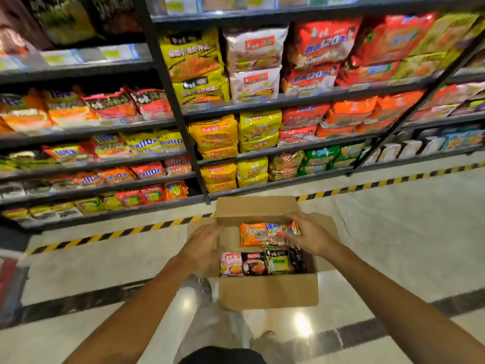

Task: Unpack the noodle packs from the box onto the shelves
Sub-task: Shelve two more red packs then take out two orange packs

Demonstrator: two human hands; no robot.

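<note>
An open cardboard box (267, 290) stands on the floor in front of the shelves (262, 101). Inside it lies an orange noodle pack (252, 234) at the far side. A pink pack (231, 263), a black pack (254, 263) and a green pack (278, 261) sit in the near row. My right hand (309, 235) reaches into the box's far right corner and its fingers curl on a shiny red and orange pack (294, 228). My left hand (203, 245) hovers with fingers spread at the box's left flap, holding nothing.
Dark metal shelves full of multi-pack noodle bags rise in several tiers. A yellow and black striped line (118, 233) runs along the glossy floor at the shelf base. My legs and a shoe (203, 287) are just left of the box.
</note>
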